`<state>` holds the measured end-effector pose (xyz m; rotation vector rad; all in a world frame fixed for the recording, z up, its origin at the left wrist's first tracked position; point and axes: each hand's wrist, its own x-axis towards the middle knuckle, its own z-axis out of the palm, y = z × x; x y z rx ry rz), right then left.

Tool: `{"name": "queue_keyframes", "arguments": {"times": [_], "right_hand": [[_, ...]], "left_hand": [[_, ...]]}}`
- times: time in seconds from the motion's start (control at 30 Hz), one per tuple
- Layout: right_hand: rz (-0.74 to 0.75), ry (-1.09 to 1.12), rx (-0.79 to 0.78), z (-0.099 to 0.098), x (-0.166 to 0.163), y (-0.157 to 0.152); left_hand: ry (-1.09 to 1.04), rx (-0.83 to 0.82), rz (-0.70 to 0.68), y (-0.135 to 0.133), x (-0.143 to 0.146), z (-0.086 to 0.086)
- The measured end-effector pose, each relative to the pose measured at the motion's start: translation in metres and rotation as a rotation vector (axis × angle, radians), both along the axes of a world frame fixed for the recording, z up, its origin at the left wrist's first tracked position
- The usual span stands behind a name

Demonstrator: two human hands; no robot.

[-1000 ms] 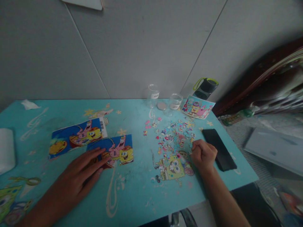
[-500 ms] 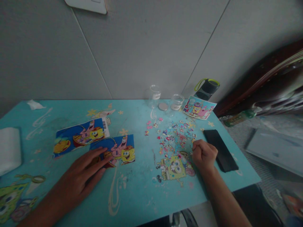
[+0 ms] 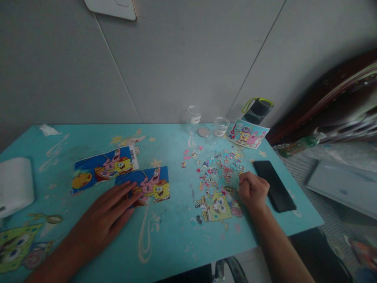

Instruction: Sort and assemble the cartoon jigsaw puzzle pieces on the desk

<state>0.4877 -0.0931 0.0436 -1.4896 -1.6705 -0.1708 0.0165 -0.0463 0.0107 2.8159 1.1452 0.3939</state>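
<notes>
My left hand [image 3: 108, 212] lies flat with its fingers spread over the left part of a jigsaw puzzle [image 3: 160, 188], blue with a pink starfish and a yellow sponge cartoon figure. Its lower right edge looks uneven. Just up and left, a reference card [image 3: 108, 165] shows the same picture and has a white barcode strip. My right hand [image 3: 253, 190] is closed in a fist on the table, beside a scatter of small loose puzzle pieces [image 3: 219, 165]. Whatever the fist holds, if anything, is hidden.
Two clear plastic jars [image 3: 193, 116] and a round lid [image 3: 203, 132] stand near the wall. A second picture card [image 3: 247, 134] leans against a dark speaker [image 3: 259, 110]. A black phone-like slab [image 3: 275, 186] lies right of my fist; a white box [image 3: 14, 186] sits at the far left.
The camera view has shifted slightly, so the table's left side appears a little further right. Both hands keep their poses, and the puzzle and pieces look unchanged.
</notes>
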Motion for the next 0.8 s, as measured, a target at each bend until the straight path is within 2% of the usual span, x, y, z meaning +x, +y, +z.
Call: {"name": "queue_keyframes", "arguments": {"times": [0.27,0.5,0.7,0.8], "right_hand": [[0.006,-0.008,-0.003,0.000,0.000,0.000],[0.009,-0.006,0.001,0.002,-0.001,0.001],[0.038,0.005,-0.020,0.000,0.001,-0.003],[0.044,0.010,-0.025,-0.001,0.002,-0.002]], "left_hand": [[0.073,0.004,-0.014,-0.001,-0.002,-0.001],[0.033,-0.010,0.059,-0.003,0.000,-0.001],[0.028,0.029,0.045,0.001,-0.004,-0.013],[0.046,0.045,0.015,0.004,-0.007,-0.009]]}}
